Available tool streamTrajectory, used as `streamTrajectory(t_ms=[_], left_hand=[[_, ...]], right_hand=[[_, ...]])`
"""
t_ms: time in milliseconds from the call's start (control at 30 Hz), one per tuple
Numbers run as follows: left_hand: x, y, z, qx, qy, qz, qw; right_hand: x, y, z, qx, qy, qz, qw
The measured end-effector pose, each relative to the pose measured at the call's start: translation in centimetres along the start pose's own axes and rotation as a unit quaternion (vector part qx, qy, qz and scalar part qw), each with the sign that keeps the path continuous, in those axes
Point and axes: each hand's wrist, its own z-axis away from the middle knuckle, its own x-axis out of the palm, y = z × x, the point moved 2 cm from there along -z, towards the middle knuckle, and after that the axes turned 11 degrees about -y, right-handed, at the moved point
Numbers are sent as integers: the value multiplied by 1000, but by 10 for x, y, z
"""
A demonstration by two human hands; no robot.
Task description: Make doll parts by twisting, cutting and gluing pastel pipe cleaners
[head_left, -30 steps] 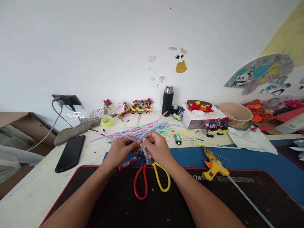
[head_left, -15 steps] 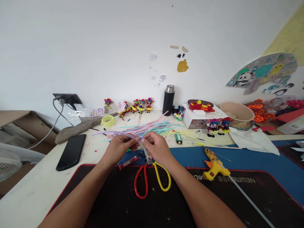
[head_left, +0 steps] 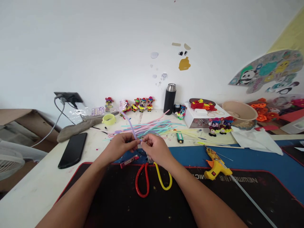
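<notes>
Purple stem has swung its free end up above left grip, pinched low by it and right grip; probably light, soft, bendy, best held near that low end.

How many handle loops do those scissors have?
2: a red loop on the left and a yellow loop to its right, both over the black mat. The right forearm may cover a bit of the yellow one.
</notes>
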Motion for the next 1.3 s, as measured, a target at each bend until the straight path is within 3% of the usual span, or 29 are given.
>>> streamTrajectory(t_ms=[200, 367, 733, 933, 1300], left_hand=[[19, -9, -7, 17, 86, 167, 982], [29, -10, -7, 14, 122, 215, 969], [31, -14, -5, 8, 95, 270, 958], [33, -10, -5, 12, 106, 231, 967], [40, -10, -4, 3, 52, 217, 975]], right_hand=[[-3, 2, -4, -12, -3, -134, 991], [-1, 3, -5, -25, -1, -158, 987], [-3, -1, -4, -30, 35, -167, 985], [-3, -3, -4, -21, 48, -190, 980], [1, 3, -7, -16, 28, -224, 974]])
